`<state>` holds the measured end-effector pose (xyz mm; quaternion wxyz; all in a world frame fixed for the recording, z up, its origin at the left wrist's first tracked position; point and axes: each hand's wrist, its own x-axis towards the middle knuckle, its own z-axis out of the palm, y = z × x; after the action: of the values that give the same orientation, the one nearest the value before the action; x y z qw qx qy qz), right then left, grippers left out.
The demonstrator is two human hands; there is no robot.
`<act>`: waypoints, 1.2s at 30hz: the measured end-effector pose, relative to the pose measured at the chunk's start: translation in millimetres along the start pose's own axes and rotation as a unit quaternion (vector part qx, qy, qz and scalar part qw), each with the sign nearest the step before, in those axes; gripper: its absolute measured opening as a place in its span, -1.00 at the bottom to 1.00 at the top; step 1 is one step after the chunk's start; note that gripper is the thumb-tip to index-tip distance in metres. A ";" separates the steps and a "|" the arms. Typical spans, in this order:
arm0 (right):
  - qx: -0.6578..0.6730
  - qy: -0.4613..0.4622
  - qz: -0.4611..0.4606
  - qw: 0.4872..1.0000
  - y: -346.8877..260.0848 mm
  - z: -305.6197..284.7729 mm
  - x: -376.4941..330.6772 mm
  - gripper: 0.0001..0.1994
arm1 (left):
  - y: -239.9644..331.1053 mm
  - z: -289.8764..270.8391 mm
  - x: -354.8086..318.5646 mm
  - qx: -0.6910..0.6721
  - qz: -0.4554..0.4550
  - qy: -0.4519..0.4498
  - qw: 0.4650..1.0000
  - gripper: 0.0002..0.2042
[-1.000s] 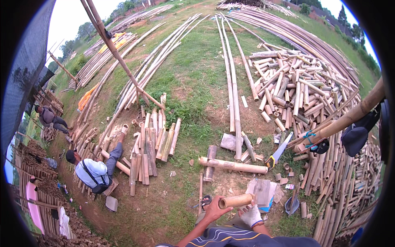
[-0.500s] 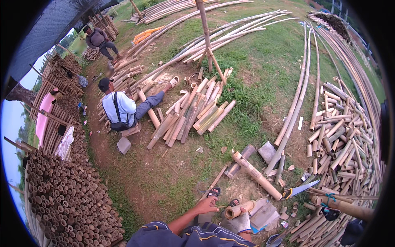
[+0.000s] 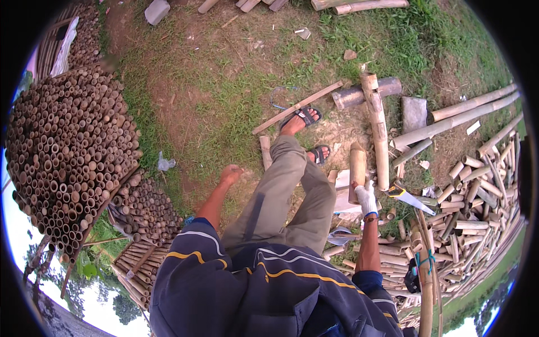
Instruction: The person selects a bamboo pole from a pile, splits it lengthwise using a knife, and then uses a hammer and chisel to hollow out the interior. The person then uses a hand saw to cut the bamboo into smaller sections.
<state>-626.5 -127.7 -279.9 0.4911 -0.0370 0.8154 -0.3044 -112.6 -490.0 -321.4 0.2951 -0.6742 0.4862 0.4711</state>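
Observation:
My right hand, in a white glove, grips the lower end of a short bamboo piece. The piece points away from me, right of my feet. My bare left hand hangs left of my knees, apart from the bamboo; its fingers are too small and blurred to make out. Just right of the held piece lies a longer bamboo pole with a notch near its far end, resting across a darker bamboo section. A handsaw with a yellow and black handle is by its near end.
On the left stands a large stack of cut bamboo tubes. At the right is a loose heap of cut bamboo. A grey block and long poles lie beyond the saw. A thin bamboo strip is beside my sandalled feet.
My view has tipped downward, and the seated people are out of sight. My left hand has moved left, away from the bamboo piece. My right hand still grips the piece, which now points away from me.

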 end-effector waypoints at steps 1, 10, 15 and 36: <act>-0.075 -0.007 -0.077 0.994 12.8 1.1 32.2 -0.25 | -4.3 9.1 26.0 0.038 -0.009 -0.027 0.999 -0.61; -0.403 -0.009 -0.259 0.878 11.9 63.0 236.5 -0.20 | 24.6 136.3 250.7 0.255 0.063 0.042 0.964 -0.35; -0.400 -0.024 -0.349 0.847 62.6 95.9 323.2 -0.21 | 131.3 188.7 331.0 0.435 0.399 0.108 0.800 -0.41; -0.264 0.428 -0.395 0.769 -17.4 18.2 410.4 -0.41 | 326.5 240.8 342.6 0.609 0.521 0.025 0.598 -0.51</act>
<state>-826.9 -297.6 -596.2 -0.1014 -0.3498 0.9028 -0.2289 -472.8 -528.6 -709.6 0.3299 0.0181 0.9359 0.1225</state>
